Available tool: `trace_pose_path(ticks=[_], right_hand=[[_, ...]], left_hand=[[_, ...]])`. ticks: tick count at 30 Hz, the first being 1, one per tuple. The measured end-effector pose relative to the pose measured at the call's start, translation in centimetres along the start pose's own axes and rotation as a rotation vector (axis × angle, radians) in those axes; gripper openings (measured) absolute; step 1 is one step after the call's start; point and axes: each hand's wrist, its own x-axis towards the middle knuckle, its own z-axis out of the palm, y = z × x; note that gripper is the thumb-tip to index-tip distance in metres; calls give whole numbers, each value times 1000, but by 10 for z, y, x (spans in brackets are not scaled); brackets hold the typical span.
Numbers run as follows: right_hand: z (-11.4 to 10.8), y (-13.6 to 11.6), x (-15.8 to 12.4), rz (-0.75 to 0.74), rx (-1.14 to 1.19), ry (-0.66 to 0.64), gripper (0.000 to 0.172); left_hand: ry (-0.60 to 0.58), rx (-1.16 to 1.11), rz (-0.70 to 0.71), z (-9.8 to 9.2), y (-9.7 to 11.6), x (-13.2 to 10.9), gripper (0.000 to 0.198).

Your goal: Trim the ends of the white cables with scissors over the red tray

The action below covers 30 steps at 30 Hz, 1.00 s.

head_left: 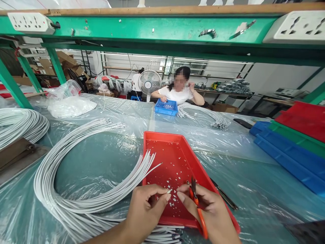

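My left hand point(146, 208) is closed in a pinch on the white tip of a cable, over the red tray point(162, 149). Orange-handled scissors point(202, 222) rest in my right hand point(215, 211), their dark blades pointing up and away from me. The thumb and forefinger of that hand come close to the pinched cable end. White scraps lie scattered on the tray floor. A large looped bundle of white cables point(48, 176) lies to the left, with some of its ends over the tray's left rim. More cable ends pass beneath my left wrist.
A dark slim metal tool point(225, 196) lies right of the tray. Stacked blue, green and red bins point(286, 149) stand at right. Another cable coil point(22, 125) and a plastic bag point(71, 106) are left. Across the table, a co-worker sits by a blue tray point(166, 111). A green beam point(162, 28) crosses overhead.
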Motion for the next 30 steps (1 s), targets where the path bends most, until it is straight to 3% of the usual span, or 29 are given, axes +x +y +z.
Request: trace_pose_path(ticks=[16, 23, 28, 30], right_hand=[[17, 1, -2, 14, 105, 25, 15], [21, 4, -2, -22, 94, 51, 10], [23, 0, -1, -51, 80, 87, 3], [23, -3, 0, -39, 123, 41, 4]], left_hand=[[33, 116, 149, 1, -4, -4, 18], [-18, 92, 55, 1, -2, -4, 24], [-71, 71, 68, 0, -2, -4, 24], [-100, 32, 56, 0, -2, -3, 24]])
